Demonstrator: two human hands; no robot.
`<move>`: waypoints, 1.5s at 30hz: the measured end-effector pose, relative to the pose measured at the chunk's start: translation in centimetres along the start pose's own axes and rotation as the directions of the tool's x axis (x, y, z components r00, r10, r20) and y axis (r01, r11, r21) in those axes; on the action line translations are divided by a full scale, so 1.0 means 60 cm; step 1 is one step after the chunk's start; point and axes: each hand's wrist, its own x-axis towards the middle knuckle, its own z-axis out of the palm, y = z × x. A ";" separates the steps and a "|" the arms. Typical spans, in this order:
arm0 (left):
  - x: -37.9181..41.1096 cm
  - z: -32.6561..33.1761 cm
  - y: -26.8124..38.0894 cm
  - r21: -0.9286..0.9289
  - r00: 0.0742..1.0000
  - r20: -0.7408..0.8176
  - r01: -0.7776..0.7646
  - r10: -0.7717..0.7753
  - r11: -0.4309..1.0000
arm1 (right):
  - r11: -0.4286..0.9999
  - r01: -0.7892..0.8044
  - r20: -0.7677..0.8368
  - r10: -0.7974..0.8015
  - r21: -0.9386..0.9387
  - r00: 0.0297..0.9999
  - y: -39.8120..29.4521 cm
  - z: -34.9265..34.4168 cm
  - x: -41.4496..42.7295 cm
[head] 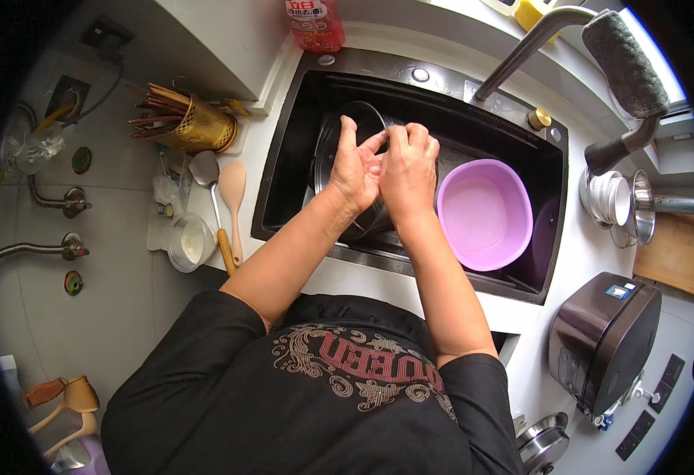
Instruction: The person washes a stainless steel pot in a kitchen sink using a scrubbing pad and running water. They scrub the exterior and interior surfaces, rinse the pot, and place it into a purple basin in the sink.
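Observation:
Over the black sink [489, 287], my left hand [354, 172] is turned palm up, with its thumb stretched out. My right hand [409, 172] lies against it, back upward, its fingers curled over the left fingertips. Whether something small is pinched between them is hidden. Beneath and left of the hands, a dark round vessel or lid [325, 151] with a thin shiny rim leans in the sink. A purple plastic basin [480, 217] sits in the sink's right part, just right of my right wrist.
A steel faucet [516, 47] with a grey cloth [626, 62] arches over the back right. Left of the sink are a spatula [206, 169], a rice paddle [232, 184] and a gold chopstick holder [207, 124]. Stacked bowls [608, 199] and a rice cooker [605, 344] stand right.

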 end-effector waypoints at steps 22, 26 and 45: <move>-0.004 0.001 0.025 -0.008 0.999 -0.036 0.004 -0.004 1.000 | 0.976 0.049 -0.104 -0.027 0.210 0.994 0.016 -0.003 -0.076; -0.006 0.006 0.029 0.070 0.999 -0.039 -0.034 0.037 0.997 | 0.966 0.058 -0.077 -0.040 0.253 0.996 0.033 -0.005 -0.087; -0.008 0.000 0.011 0.056 0.999 -0.030 -0.040 0.041 0.998 | 0.978 0.047 -0.096 -0.028 0.203 0.995 0.005 -0.014 -0.066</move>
